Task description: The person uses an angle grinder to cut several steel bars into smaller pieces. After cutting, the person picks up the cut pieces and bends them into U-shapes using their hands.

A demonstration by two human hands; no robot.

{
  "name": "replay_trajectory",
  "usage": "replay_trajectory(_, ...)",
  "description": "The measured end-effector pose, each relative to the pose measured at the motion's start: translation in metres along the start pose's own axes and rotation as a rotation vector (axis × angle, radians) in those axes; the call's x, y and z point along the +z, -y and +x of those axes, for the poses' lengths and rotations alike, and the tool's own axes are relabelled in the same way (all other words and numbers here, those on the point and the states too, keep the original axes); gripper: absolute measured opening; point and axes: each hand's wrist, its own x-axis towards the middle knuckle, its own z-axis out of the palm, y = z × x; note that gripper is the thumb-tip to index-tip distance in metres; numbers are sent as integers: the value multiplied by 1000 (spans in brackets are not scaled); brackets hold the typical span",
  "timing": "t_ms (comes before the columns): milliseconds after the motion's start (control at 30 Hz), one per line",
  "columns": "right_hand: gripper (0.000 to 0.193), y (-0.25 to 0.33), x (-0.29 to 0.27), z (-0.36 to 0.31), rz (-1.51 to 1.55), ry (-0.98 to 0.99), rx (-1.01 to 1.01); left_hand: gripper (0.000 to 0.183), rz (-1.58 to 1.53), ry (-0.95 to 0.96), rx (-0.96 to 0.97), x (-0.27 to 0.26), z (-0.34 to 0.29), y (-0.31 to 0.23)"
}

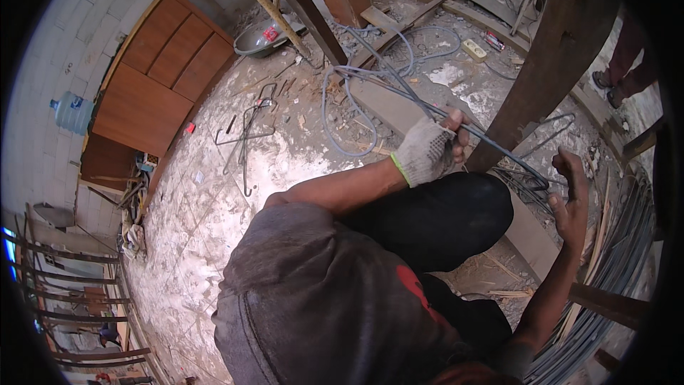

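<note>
My left hand (429,150), in a pale knitted glove with bare fingertips, is closed around thin dark steel rods (495,144). These slant from the upper middle down to a bent end on the right, above my raised knee. My bare right hand (572,199) is just beyond that bent end, its thumb and fingers apart and nothing held. Below the rods lies a pale wooden plank (531,235). More bent dark rods (524,184) lie beneath, partly hidden behind my knee and the rods.
A thick wooden post (548,64) rises just past my hands. Grey cable (324,117) loops over the rubble-strewn floor, near bent wire frames (246,135). A bundle of long rods (605,299) lies at right. Farther off are a basin (260,41), a brown cabinet (146,110) and a person's legs (627,64).
</note>
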Motion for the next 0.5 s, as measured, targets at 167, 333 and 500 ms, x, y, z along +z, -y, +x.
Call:
replay_trajectory(167, 48, -56, -23, -28, 59, 18, 337, 23, -70, -545, 90, -160, -38, -87)
replay_trajectory(333, 38, -91, -25, -47, 41, 231, 507, 19, 81, -1013, 52, -323, -63, -172)
replay_trajectory(500, 35, -105, 0, -54, 74, 347, 566, 18, 383, -1571, 108, -443, -99, -262)
